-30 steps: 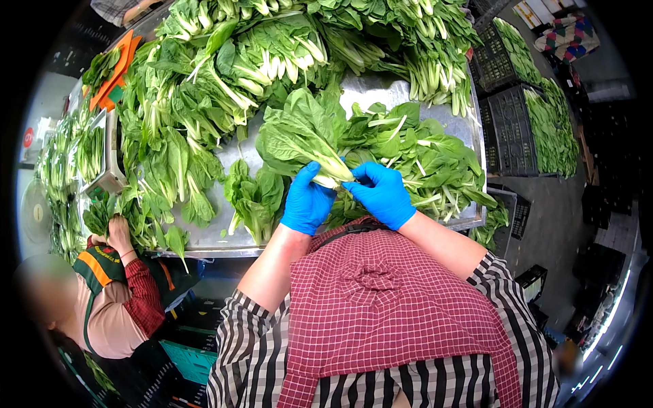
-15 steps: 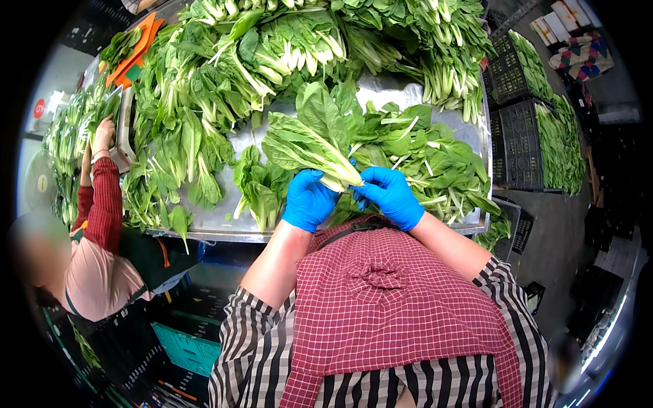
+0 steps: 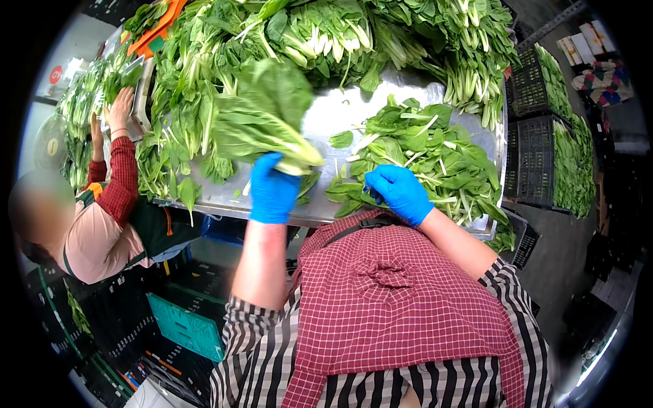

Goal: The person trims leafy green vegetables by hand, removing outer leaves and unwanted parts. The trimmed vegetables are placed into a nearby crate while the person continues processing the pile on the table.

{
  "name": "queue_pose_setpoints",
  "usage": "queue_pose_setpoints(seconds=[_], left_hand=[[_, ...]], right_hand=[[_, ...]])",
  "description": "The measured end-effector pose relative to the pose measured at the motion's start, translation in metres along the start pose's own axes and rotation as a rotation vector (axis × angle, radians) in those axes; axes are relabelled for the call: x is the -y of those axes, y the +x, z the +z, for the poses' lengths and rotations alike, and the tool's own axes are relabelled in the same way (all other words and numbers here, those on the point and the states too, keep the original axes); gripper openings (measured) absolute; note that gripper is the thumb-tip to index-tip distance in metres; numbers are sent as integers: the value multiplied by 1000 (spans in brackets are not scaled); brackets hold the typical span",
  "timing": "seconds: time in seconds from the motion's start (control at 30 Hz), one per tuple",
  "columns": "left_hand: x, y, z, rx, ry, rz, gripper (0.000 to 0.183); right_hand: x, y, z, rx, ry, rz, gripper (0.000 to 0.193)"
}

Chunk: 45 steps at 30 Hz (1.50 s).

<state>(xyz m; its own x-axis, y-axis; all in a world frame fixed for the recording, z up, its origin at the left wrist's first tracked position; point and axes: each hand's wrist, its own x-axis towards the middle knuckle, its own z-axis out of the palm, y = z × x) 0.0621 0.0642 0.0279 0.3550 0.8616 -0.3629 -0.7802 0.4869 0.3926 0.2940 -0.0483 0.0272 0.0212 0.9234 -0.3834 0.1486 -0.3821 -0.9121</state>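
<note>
My left hand (image 3: 275,190), in a blue glove, is closed round the base of a leafy green head (image 3: 262,112) with pale stems. The head tilts up and left above the metal table (image 3: 326,122), its leaves smeared by motion. My right hand (image 3: 401,194), also gloved in blue, is closed, fingers curled in at the table's near edge. Something small and dark shows at its fingertips, too little to name. Right beside that hand spreads a heap of loose leaves and cut stems (image 3: 435,156).
Stacked leafy greens (image 3: 326,34) line the table's far side and its left. A co-worker in red sleeves (image 3: 122,177) handles greens at the left. Black crates of greens (image 3: 534,160) stand on the floor at the right; a teal crate (image 3: 183,326) lies lower left.
My hands have parted. The left has carried the green head leftward, away from the right hand, which stays near the loose leaves. The whole view has shifted slightly.
</note>
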Motion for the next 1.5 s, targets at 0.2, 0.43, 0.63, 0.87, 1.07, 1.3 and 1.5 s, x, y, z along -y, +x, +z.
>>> queue_pose_setpoints(seconds=[0.2, 0.43, 0.63, 0.87, 1.07, 1.3, 1.5], left_hand=[[-57, -50, -6, -27, 940, 59, 44], [-10, -64, -64, -86, 1191, -384, 58], [23, -48, -74, -372, 1720, 320, 77], [28, -37, -81, -310, 2285, 231, 106], [-21, -48, -42, -96, 2558, -116, 102], [10, -29, 76, 315, 2278, 393, 75], [158, 9, 95, 1088, 2410, 399, 120]], right_hand=[[-26, 11, 7, 406, -338, 6, 42], [-41, 22, 13, 442, -386, 106, 72], [-48, 24, -1, 163, -278, 114, 71], [-43, 14, 0, 187, -129, -19, 48], [-12, -39, -33, 214, 21, -110, 31], [-75, -111, -144, -913, 216, -154, 25], [-159, -125, -195, -1055, -339, 233, 71]])
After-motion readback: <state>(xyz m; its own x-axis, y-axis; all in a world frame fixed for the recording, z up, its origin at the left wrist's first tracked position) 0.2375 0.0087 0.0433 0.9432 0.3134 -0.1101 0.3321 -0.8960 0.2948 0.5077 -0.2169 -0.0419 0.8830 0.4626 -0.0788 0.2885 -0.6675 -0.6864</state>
